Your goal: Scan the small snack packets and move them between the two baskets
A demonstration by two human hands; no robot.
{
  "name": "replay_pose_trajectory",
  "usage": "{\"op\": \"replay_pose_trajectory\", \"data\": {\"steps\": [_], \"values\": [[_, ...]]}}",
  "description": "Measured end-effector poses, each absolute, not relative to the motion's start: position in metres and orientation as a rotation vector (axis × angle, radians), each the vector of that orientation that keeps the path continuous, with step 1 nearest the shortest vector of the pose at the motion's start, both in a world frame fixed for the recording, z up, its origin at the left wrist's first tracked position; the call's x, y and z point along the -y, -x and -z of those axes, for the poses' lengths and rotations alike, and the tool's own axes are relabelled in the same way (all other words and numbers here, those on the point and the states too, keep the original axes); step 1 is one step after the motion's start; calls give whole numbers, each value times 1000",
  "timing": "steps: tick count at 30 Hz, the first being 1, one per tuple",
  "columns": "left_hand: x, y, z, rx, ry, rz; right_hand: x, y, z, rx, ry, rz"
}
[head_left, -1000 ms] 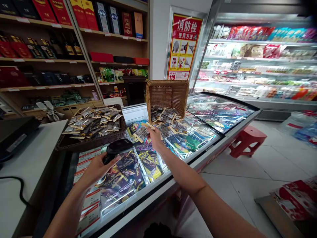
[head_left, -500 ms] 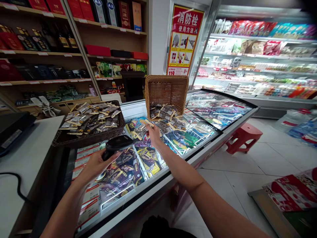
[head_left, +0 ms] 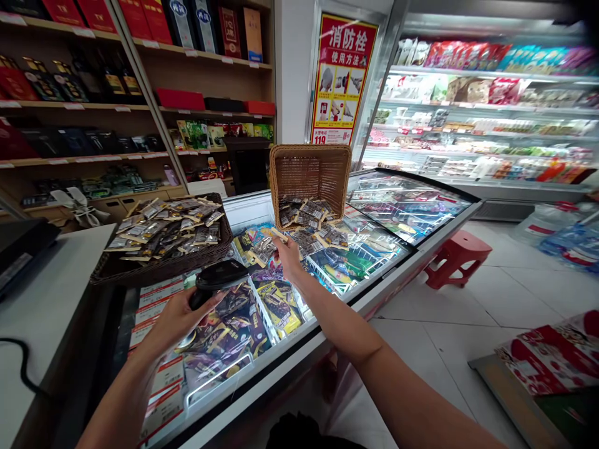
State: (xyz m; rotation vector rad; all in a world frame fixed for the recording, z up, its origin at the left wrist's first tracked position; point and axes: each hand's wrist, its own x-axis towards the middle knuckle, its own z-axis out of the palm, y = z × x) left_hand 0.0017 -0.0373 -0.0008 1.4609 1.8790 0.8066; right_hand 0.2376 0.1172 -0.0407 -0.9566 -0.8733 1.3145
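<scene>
left hand [head_left: 175,318] – wrapped around black barcode scanner [head_left: 216,279] over freezer glass lid [head_left: 412,215] | right hand [head_left: 286,257] – pinching one snack packet [head_left: 267,244], held beside packet pile [head_left: 311,227] spilling from tipped wicker basket [head_left: 309,173] | dark basket [head_left: 161,265] of packets left

wooden shelves [head_left: 70,106], white tile floor [head_left: 468,312], red stool [head_left: 456,257].

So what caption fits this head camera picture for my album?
Left hand holds a black scanner; right hand pinches a snack packet over the freezer.
</scene>
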Motion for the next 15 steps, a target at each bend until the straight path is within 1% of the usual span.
{"op": "replay_pose_trajectory", "data": {"steps": [6,10,15], "values": [[35,2,6,-1860,-1480,-830,-127,-235,41,802,961,-1310],[43,-8,-2,-1828,-1449,-963,-134,-237,40,669,1004,-1278],[49,-15,-10,-1805,-1396,-1007,-147,-248,41,456,1082,-1201]]}}
